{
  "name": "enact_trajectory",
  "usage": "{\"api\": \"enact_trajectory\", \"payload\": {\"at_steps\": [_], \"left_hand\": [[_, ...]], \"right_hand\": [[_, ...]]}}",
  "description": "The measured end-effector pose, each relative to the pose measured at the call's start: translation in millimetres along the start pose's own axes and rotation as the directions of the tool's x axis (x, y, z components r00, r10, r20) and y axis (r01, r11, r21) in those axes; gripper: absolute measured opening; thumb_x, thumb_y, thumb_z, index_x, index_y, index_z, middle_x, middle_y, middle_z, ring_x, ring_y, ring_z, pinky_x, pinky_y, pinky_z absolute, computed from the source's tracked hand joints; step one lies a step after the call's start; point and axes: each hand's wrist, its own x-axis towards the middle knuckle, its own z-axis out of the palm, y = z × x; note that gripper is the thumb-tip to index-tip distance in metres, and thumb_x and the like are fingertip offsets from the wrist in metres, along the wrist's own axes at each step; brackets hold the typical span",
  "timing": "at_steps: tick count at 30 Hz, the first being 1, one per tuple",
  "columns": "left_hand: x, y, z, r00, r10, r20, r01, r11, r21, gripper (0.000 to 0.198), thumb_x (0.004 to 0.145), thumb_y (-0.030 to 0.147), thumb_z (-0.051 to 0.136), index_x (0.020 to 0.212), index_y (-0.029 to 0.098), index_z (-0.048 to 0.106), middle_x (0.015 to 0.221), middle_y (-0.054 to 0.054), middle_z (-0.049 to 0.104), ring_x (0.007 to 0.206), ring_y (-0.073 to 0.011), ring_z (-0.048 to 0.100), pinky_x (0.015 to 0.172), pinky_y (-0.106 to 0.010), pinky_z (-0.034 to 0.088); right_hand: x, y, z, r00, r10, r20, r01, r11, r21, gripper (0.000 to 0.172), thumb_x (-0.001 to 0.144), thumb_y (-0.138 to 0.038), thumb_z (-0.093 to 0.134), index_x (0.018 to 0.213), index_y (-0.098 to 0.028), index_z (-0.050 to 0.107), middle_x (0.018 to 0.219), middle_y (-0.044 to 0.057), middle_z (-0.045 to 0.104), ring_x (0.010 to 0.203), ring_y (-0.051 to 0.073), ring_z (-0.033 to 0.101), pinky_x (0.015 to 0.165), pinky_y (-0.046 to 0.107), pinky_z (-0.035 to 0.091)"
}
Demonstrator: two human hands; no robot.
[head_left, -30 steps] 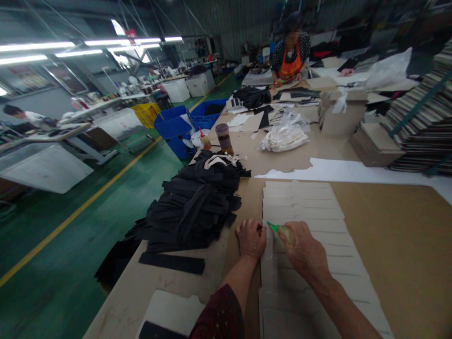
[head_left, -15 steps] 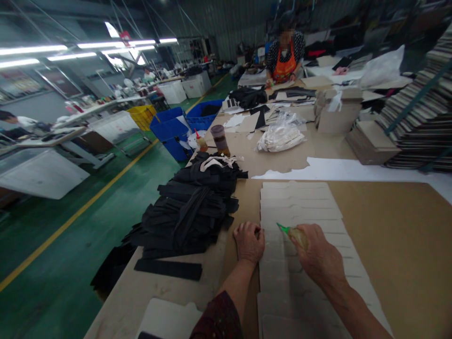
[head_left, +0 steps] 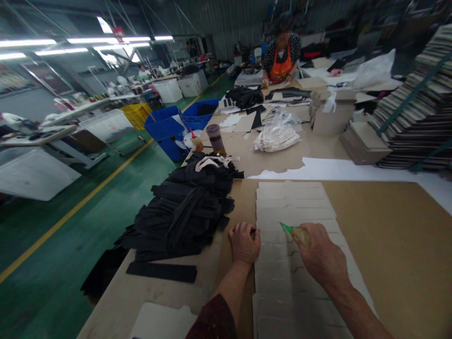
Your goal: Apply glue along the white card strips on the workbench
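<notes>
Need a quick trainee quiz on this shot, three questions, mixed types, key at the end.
1. Which hand holds the green-tipped bottle?
2. True or false: in the picture, the black strips lie left of the pale boards.
3. Pick one. The bottle's green tip is over: A) the black strips, B) the pale boards, C) the plastic bag.

Key: 1. The right hand. 2. True. 3. B.
</notes>
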Motion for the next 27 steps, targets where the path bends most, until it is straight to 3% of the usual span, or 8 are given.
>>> {"api": "enact_trajectory", "payload": {"at_steps": [4,11,17,23,27], "left_hand": [[0,1,-0.7,1.0,-0.001,0.001,0.001,1.0,0.012,0.004,0.085,0.028,0.061,0.083,0.025,0.062,0.091,-0.002,0.065,0.097,-0.0219,0.055,0.095,-0.04,0.033],[1,1,-1.7,1.0,0.004,0.006,-0.004,1.0,0.018,0.003,0.085,0.028,0.061,0.084,0.025,0.062,0.092,-0.002,0.065,0.097,-0.0219,0.055,0.095,-0.039,0.033],[1,1,-2.0,1.0,0.013,0.002,-0.013,0.999,0.029,0.005,0.086,0.028,0.06,0.083,0.025,0.062,0.09,-0.001,0.065,0.096,-0.0217,0.055,0.094,-0.039,0.033],[2,0,-1.1,1.0,0.016,-0.007,-0.016,0.999,0.04,0.005,0.085,0.028,0.059,0.082,0.025,0.062,0.09,-0.001,0.065,0.096,-0.0214,0.056,0.093,-0.038,0.033],[2,0,-1.2,1.0,0.025,-0.007,-0.024,0.999,0.049,0.006,0.086,0.029,0.059,0.082,0.025,0.062,0.09,-0.001,0.065,0.096,-0.0211,0.056,0.093,-0.038,0.034]], "right_hand": [[-1,-4,3,0.998,-0.053,0.027,0.052,0.998,0.041,0.02,0.097,-0.038,0.046,0.111,-0.026,0.053,0.107,0.002,0.058,0.073,0.015,0.059,0.052,0.027,0.027],[-2,36,-3,0.997,0.054,-0.053,-0.053,0.999,0.011,0.022,0.095,-0.041,0.049,0.109,-0.026,0.056,0.107,0.005,0.06,0.072,0.017,0.06,0.054,0.028,0.033],[-4,25,-5,0.999,0.014,-0.035,-0.014,1.0,0.016,0.02,0.097,-0.038,0.046,0.109,-0.025,0.055,0.104,0.003,0.059,0.073,0.016,0.06,0.054,0.028,0.031],[-2,32,-6,0.992,0.084,-0.094,-0.083,0.996,0.012,0.022,0.096,-0.04,0.049,0.109,-0.024,0.054,0.105,0.005,0.059,0.074,0.017,0.06,0.055,0.027,0.031],[-3,25,-2,0.998,0.01,-0.06,-0.01,1.0,0.008,0.019,0.096,-0.037,0.048,0.11,-0.025,0.054,0.104,0.003,0.059,0.07,0.015,0.059,0.052,0.027,0.029]]}}
